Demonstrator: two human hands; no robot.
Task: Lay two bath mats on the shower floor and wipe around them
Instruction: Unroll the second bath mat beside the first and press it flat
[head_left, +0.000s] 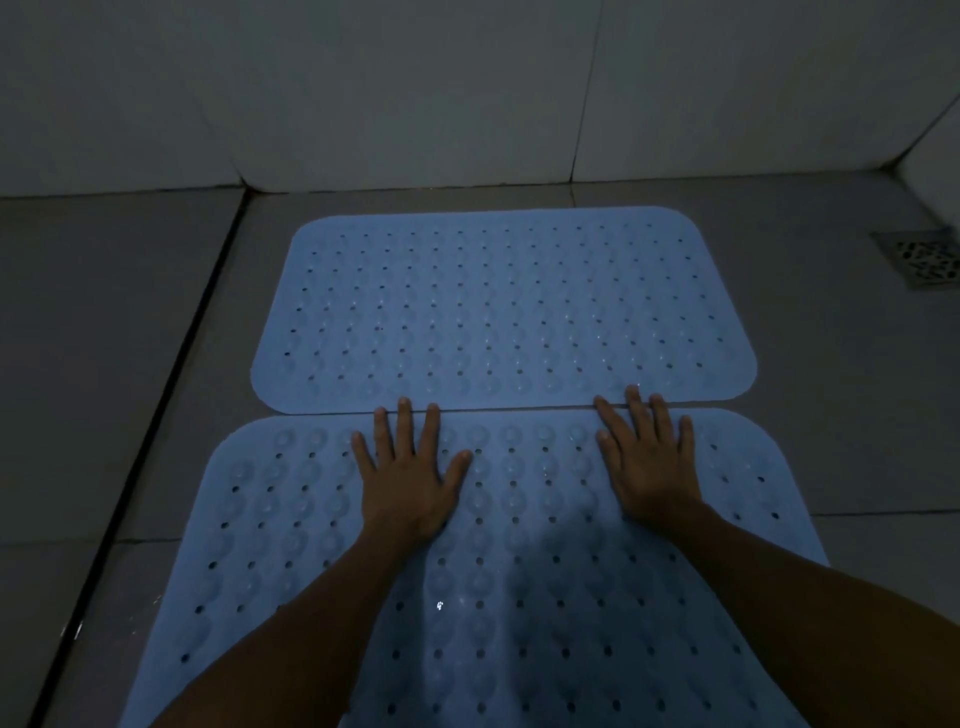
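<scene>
Blue perforated rubber near mat (519, 571), lower frame: my left hand (410, 478) and right hand (649, 462) press flat, grasping nothing, fingertips at the seam with the far mat (498, 306).

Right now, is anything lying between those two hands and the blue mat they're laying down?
Nothing visible. The left hand and right hand lie flat, fingers spread, directly on the near bath mat, fingertips at its seam with the far bath mat.

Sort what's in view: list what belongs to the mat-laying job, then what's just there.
Job: far pale blue perforated rubber mat; near pale blue perforated rubber mat; left hand; right hand; grey tiled floor.
Just there: square metal floor drain; pale tiled wall.
</scene>
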